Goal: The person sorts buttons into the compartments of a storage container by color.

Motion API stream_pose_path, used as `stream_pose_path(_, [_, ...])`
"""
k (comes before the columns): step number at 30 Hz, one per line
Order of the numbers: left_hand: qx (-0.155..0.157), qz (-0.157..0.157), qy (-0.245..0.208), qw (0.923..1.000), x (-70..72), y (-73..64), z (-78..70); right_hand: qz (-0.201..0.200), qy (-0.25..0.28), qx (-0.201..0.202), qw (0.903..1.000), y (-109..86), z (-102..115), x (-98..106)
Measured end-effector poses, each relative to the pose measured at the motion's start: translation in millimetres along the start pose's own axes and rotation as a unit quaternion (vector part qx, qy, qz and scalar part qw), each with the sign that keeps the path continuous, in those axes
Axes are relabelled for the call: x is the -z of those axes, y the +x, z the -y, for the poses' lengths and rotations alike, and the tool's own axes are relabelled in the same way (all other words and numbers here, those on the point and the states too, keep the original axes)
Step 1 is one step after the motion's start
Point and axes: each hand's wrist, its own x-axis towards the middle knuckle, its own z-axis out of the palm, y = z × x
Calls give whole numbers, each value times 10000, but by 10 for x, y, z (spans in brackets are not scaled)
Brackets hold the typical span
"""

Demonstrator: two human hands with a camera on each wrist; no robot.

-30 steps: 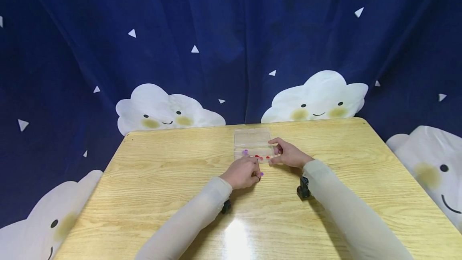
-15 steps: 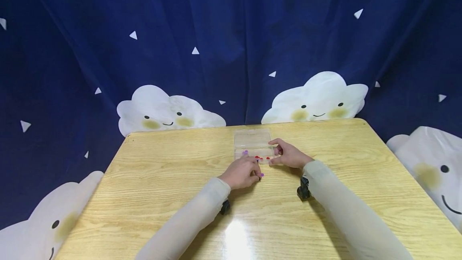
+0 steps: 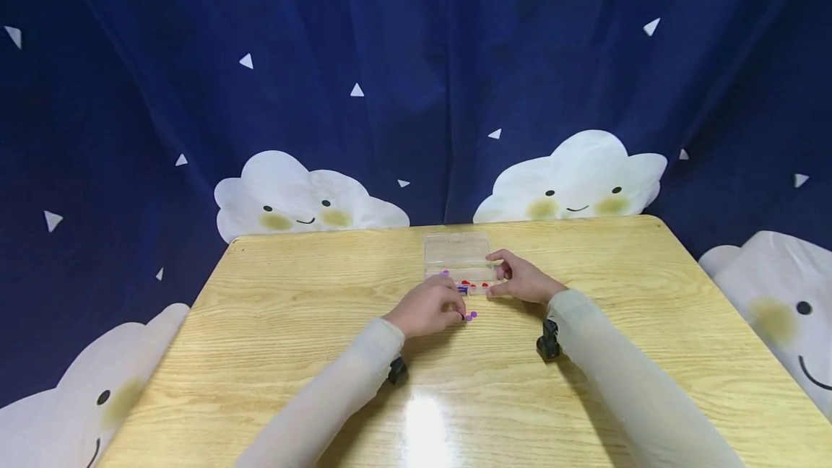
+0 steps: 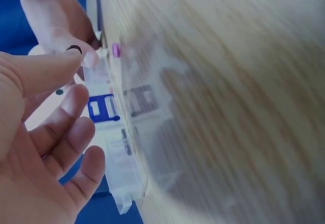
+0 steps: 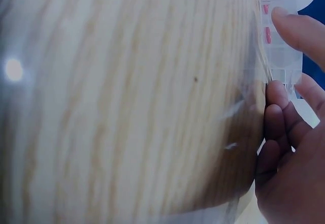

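Note:
A small clear plastic box stands near the far side of the table with its lid raised. Red discs lie inside, and a purple disc shows towards its left. Blue markings are on its front wall. My right hand holds the box's right end, thumb at the front corner and forefinger further back. Just in front of the box, my left hand pinches a small round disc, dark in the left wrist view; the forefinger is mostly hidden there. Beside those fingertips a purple disc lies on the table.
The wooden table reaches back to a dark blue curtain with white clouds and triangles. Black wrist cameras hang under both sleeves. A bright light reflection lies on the near tabletop.
My left hand has drawn slightly left, exposing the blue markings on the box front and a second purple spot at its fingertips. The right hand keeps its hold on the box.

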Motion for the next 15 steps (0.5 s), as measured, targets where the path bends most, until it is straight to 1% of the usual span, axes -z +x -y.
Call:
stream_pose_path(6, [78,23,-261,9996,33,-69,102,19,101,-88,9999,1,-6,0])
stream_pose_path(11, [94,-122,-353,9993,93,-129,184,62,196,-163,9997,3,3,8])
stream_pose_path(15, [318,-288,-530,9977,178,-167,244,104,244,-128,9996,4,-5,16])
